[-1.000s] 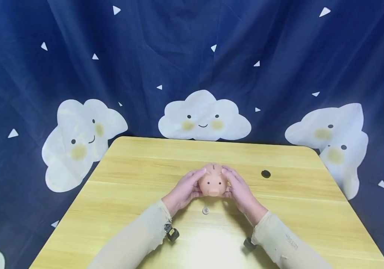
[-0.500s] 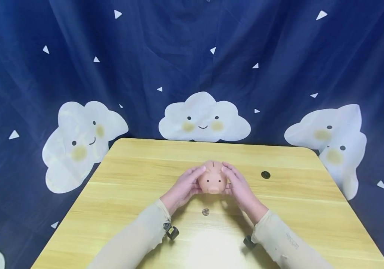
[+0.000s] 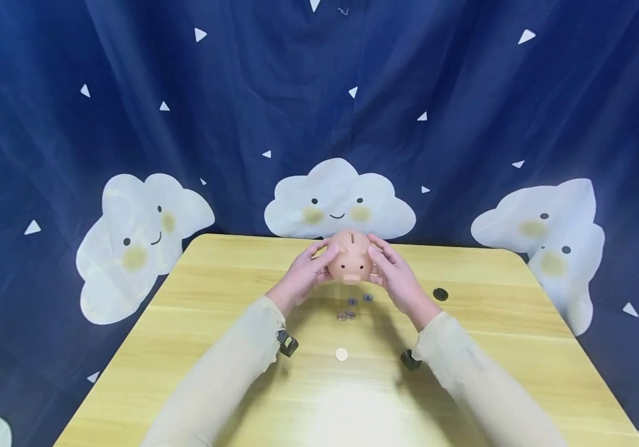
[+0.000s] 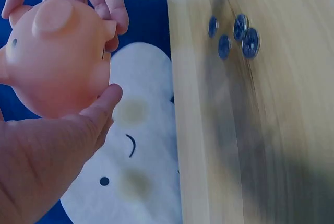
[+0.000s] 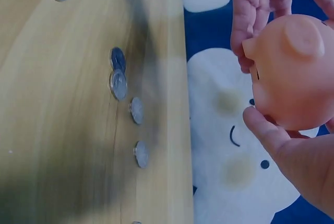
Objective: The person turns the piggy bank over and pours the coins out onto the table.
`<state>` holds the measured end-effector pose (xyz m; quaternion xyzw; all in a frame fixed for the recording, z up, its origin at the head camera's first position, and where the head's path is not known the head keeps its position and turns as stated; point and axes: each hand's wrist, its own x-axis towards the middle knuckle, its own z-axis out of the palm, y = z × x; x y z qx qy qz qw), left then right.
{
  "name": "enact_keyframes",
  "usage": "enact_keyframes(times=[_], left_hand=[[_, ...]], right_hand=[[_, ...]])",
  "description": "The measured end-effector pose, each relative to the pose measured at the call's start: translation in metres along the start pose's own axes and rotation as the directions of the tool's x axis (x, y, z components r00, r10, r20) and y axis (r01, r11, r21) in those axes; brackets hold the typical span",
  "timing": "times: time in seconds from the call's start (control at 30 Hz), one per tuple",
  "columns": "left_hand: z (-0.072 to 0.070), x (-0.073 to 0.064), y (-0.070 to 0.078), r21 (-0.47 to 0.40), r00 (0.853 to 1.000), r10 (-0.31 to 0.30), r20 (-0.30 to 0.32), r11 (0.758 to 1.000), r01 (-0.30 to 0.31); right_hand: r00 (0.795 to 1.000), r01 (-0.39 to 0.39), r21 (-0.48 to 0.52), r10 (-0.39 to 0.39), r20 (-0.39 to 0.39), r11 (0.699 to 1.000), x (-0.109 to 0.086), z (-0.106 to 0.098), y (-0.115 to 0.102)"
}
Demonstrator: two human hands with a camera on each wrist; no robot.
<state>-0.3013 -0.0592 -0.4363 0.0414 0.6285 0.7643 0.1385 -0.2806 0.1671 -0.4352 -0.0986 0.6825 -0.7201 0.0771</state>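
Note:
A pink piggy bank [image 3: 349,257] is held up over the far part of the table, its snout toward me and its coin slot on top. My left hand [image 3: 303,273] grips one side, thumb near an ear; my right hand [image 3: 400,279] grips the opposite side. Both wrist views show the piggy bank [image 4: 62,62] between the hands, its slot partly hidden; its underside is out of sight in the head view. Several silvery coins [image 3: 351,315] are scattered below it, and a single coin [image 3: 341,354] lies nearer to me.
A small black round plug [image 3: 440,294] lies on the wooden table [image 3: 213,298], right of the right hand. A dark blue curtain [image 3: 230,93] with white clouds hangs just behind the table's far edge. Small black cameras [image 3: 287,343] are strapped at both wrists.
Both hands have raised the piggy bank up and away from me, off the table. Several coins now show beneath it, where only one coin was visible in front before.

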Motion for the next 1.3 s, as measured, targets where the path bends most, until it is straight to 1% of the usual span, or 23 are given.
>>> enact_keyframes(times=[0.1, 0.2, 0.33, 0.4, 0.5, 0.8, 0.97, 1.1, 1.2, 1.3], left_hand=[[-0.003, 0.009, -0.001, 0.018, 1.0, -0.011, -0.006, 1.0, 0.011], [-0.007, 0.018, -0.006, 0.035, 1.0, -0.022, -0.005, 0.999, 0.022], [-0.013, 0.026, -0.019, 0.038, 0.998, -0.065, -0.007, 0.997, 0.065], [-0.015, 0.028, -0.025, 0.035, 0.996, -0.092, -0.012, 0.995, 0.093], [-0.016, 0.029, -0.033, 0.03, 0.993, -0.117, -0.021, 0.993, 0.118], [-0.017, 0.032, -0.05, 0.031, 0.99, -0.13, -0.053, 0.991, 0.132], [-0.019, 0.03, -0.057, 0.023, 0.989, -0.137, -0.054, 0.99, 0.139], [-0.02, 0.03, -0.059, 0.022, 0.99, -0.135, -0.051, 0.99, 0.136], [-0.022, 0.029, -0.057, 0.03, 0.989, -0.139, -0.046, 0.99, 0.14], [-0.028, 0.025, -0.051, 0.072, 0.989, -0.144, -0.046, 0.986, 0.147]], right_hand=[[1.0, -0.026, 0.047, 0.026, 0.004, 0.999, 0.01, -0.001, 0.003], [0.998, -0.068, 0.102, 0.067, 0.008, 0.992, 0.019, -0.003, 0.01], [0.989, -0.146, 0.167, 0.143, 0.027, 0.975, 0.029, -0.005, 0.025], [0.984, -0.179, 0.19, 0.174, 0.042, 0.965, 0.033, -0.006, 0.033], [0.979, -0.205, 0.208, 0.197, 0.058, 0.956, 0.035, -0.008, 0.042], [0.977, -0.214, 0.228, 0.204, 0.067, 0.95, 0.038, -0.008, 0.058], [0.973, -0.229, 0.229, 0.22, 0.064, 0.946, 0.036, -0.004, 0.062], [0.973, -0.232, 0.232, 0.226, 0.053, 0.945, 0.036, -0.004, 0.064], [0.971, -0.239, 0.232, 0.233, 0.054, 0.943, 0.036, -0.006, 0.063], [0.971, -0.238, 0.207, 0.232, 0.055, 0.949, 0.033, -0.013, 0.061]])
